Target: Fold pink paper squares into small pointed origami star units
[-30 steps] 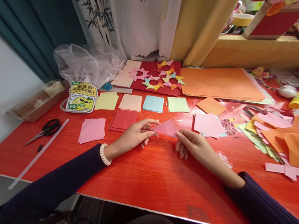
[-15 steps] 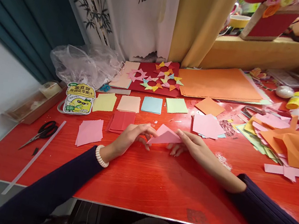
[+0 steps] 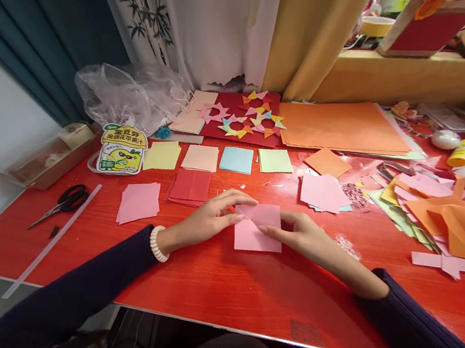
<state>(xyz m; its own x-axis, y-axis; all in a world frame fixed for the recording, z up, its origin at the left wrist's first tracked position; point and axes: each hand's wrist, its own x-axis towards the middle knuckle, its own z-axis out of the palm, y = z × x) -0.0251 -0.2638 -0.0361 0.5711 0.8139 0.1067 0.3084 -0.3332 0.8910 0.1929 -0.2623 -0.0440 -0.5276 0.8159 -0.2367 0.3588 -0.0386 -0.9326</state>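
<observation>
A pink square of paper [image 3: 258, 239] with a crease across it lies between my hands, just above or on the red table [image 3: 204, 288]. My left hand [image 3: 212, 215] pinches its left upper edge between thumb and fingers. From the other side my right hand [image 3: 294, 230] grips the right edge, thumb on top and fingers behind. Left of my hands are a stack of pink squares [image 3: 139, 203] and a stack of red squares [image 3: 190, 185]. Beyond them sit yellow [image 3: 161, 154], peach [image 3: 200, 158], blue [image 3: 236, 160] and green [image 3: 275, 161] stacks.
Black-handled scissors [image 3: 70, 198] and a pale strip [image 3: 52, 242] lie at the left. Folded paper stars [image 3: 238, 127] rest on dark red paper at the back, beside large orange sheets [image 3: 342, 127]. Paper scraps [image 3: 457, 214] and a yellow glue stick [image 3: 461, 153] are at the right.
The pink paper was folded into a pointed shape and is now opened out as a flat square. Both hands have shifted their hold, thumbs now on its face.
</observation>
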